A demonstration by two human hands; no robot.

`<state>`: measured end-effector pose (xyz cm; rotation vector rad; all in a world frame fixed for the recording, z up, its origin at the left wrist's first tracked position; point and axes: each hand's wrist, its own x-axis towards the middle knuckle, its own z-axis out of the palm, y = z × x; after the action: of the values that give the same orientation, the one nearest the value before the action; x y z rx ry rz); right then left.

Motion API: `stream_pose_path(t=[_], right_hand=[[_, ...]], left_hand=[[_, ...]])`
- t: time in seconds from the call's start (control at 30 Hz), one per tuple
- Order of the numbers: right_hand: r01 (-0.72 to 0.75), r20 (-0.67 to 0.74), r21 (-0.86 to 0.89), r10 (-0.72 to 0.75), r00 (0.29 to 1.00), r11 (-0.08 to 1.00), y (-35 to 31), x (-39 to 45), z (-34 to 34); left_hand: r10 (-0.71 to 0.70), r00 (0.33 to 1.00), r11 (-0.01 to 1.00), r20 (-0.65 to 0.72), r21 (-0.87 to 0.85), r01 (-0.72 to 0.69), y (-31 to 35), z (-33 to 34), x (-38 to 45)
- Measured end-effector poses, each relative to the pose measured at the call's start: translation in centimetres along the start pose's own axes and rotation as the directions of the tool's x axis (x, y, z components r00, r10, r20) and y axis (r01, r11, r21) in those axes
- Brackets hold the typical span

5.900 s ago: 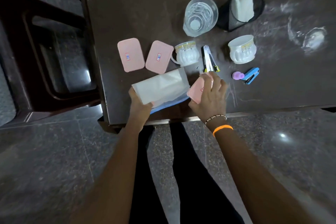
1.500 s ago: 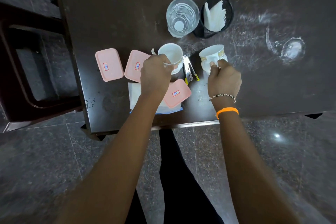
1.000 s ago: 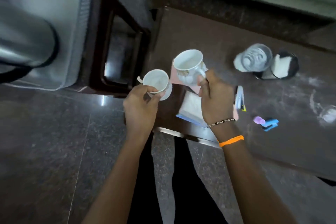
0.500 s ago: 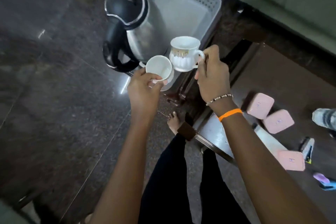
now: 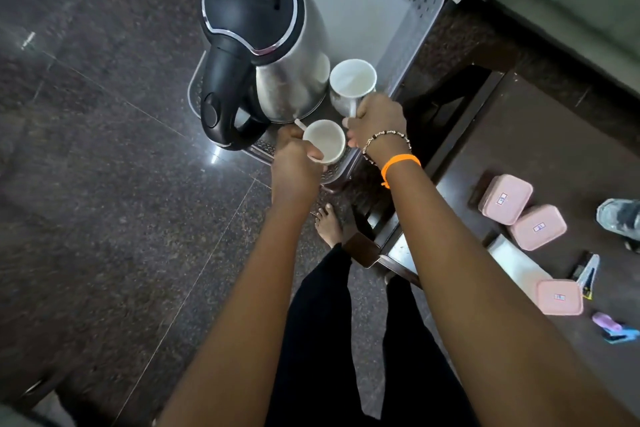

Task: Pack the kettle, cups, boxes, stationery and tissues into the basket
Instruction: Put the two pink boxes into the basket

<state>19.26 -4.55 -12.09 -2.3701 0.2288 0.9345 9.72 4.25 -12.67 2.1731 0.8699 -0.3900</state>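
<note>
Listing, largest first. Basket (image 5: 420, 15): pale grey, perforated walls, on a low dark stand beside the table; far half bare. Kettle (image 5: 277, 45): steel body, black lid and handle, upright in the near left part of the basket. Table (image 5: 554, 156): dark top, at right, with the unpacked stock. Tissues (image 5: 516, 262): flat white pack, near table edge. Boxes, pink, three: two just beside each other (image 5: 505, 199) (image 5: 538, 227), third (image 5: 559, 297) nearer, apart from the pair. Cups, white, two: far cup (image 5: 351, 85) against the kettle's side, handle pinched in closed fingers of right hand (image 5: 379, 121); near cup (image 5: 323, 140) by the basket's near wall, clasped at rim and side by curled fingers of left hand (image 5: 298, 166). Whether either cup rests on the basket floor: cannot tell. Stationery: stapler (image 5: 587, 274) and small blue-and-purple piece (image 5: 614, 331) on the table, well apart from the basket. Step in hand, judged: setting both cups down beside the kettle. Next move, judged: seating each cup upright, loosening both grips, withdrawing without knocking the kettle, then reaching back to the table for boxes, tissues, stationery.
</note>
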Motion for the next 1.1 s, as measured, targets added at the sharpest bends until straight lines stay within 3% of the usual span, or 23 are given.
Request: stream_pose_path(t=[0.13, 0.33, 0.5, 0.63, 0.73, 0.8, 0.9, 1.0, 1.1], right_hand=[[0.065, -0.081, -0.139, -0.076, 0.994, 0.988, 0.2, -0.9, 0.1], [0.138, -0.131, 0.076, -0.128, 0.983, 0.987, 2.7, -3.3, -1.5], [0.057, -0.138, 0.169, -0.033, 0.99, 0.984, 10.2, -6.3, -5.0], [-0.092, -0.157, 0.333, 0.151, 0.976, 0.939, 19.4, -8.4, -7.4], [-0.202, -0.199, 0.467, 0.324, 0.925, 0.861, 26.1, -8.9, -8.2], [-0.282, -0.219, 0.538, 0.455, 0.863, 0.794, 30.5, -8.3, -8.6], [-0.389, -0.209, 0.613, 0.616, 0.76, 0.688, 35.7, -6.8, -8.5], [-0.436, -0.13, 0.656, 0.662, 0.738, 0.616, 38.3, -4.8, -8.1], [-0.475, -0.026, 0.64, 0.635, 0.772, 0.604, 39.5, -3.1, -8.3]], left_hand=[[0.075, 0.997, 0.996, -0.024, 0.043, -0.074, 0.6, -0.5, -1.1], [0.165, 0.978, 0.98, -0.125, -0.09, -0.176, 3.4, -0.6, -3.7], [0.29, 0.956, 0.956, 0.054, -0.06, -0.286, 5.4, 3.1, -7.5], [0.305, 0.918, 0.952, 0.254, -0.063, -0.299, 6.9, 8.5, -10.5], [0.182, 0.889, 0.983, 0.421, -0.095, -0.157, 7.7, 13.3, -11.8], [0.025, 0.836, 0.982, 0.548, -0.171, 0.083, 8.4, 16.9, -12.3], [-0.201, 0.737, 0.891, 0.645, -0.192, 0.411, 9.4, 21.9, -12.5], [-0.326, 0.738, 0.858, 0.591, -0.142, 0.493, 9.8, 25.3, -11.9], [-0.324, 0.781, 0.86, 0.533, -0.177, 0.478, 10.5, 28.2, -10.6]])
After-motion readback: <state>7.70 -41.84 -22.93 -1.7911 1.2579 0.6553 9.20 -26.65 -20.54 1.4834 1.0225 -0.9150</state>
